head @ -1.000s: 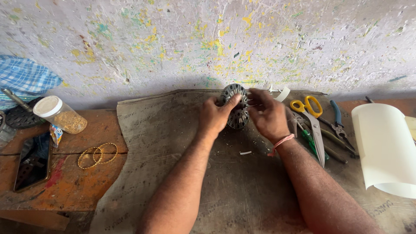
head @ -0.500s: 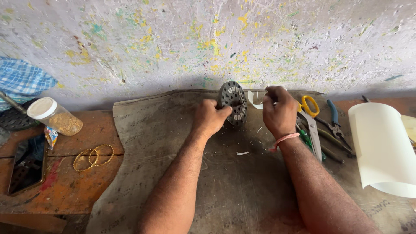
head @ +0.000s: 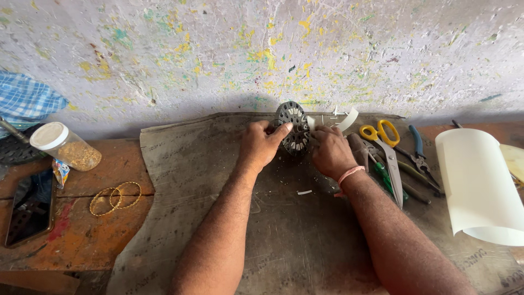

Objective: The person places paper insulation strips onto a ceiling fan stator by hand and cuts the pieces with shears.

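At upper centre of the frame our left hand (head: pixel 261 145) grips the round slotted metal core (head: pixel 293 127), which stands on edge on the grey mat (head: pixel 207 164) over the table (head: pixel 71 240). Our right hand (head: pixel 331 151) pinches a white paper strip (head: pixel 341 118) at the core's right side. Yellow-handled scissors (head: pixel 385 146) lie just right; a white paper roll (head: pixel 477 183) sits at far right.
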